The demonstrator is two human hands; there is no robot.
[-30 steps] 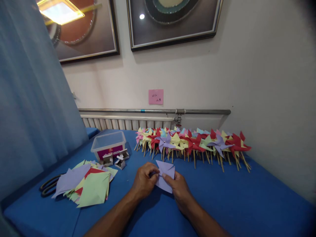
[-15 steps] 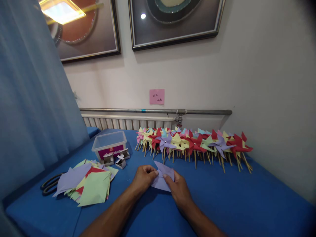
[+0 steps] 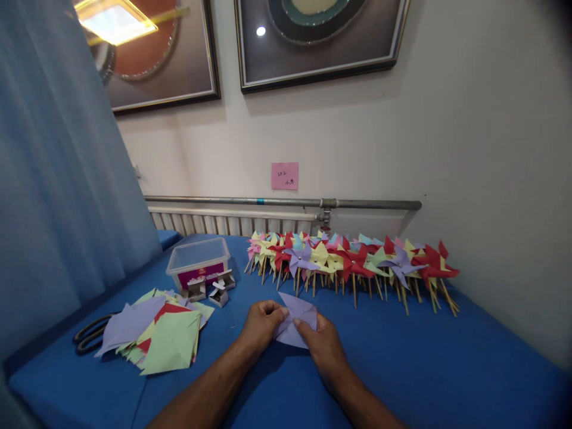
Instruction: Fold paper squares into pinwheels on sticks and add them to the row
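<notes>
While the left hand [image 3: 260, 326], curled, pinches the purple paper [image 3: 300, 307], I watch remotely as the right hand [image 3: 325, 342] clasps its opposite side. The paper is above the table [image 3: 402, 363], short of its far edge.

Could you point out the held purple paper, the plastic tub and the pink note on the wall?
Held purple paper [image 3: 299, 308], head view: upper middle.
Plastic tub [image 3: 191, 277], head view: front side.
Pink note [image 3: 285, 177], head view: its middle.
</notes>
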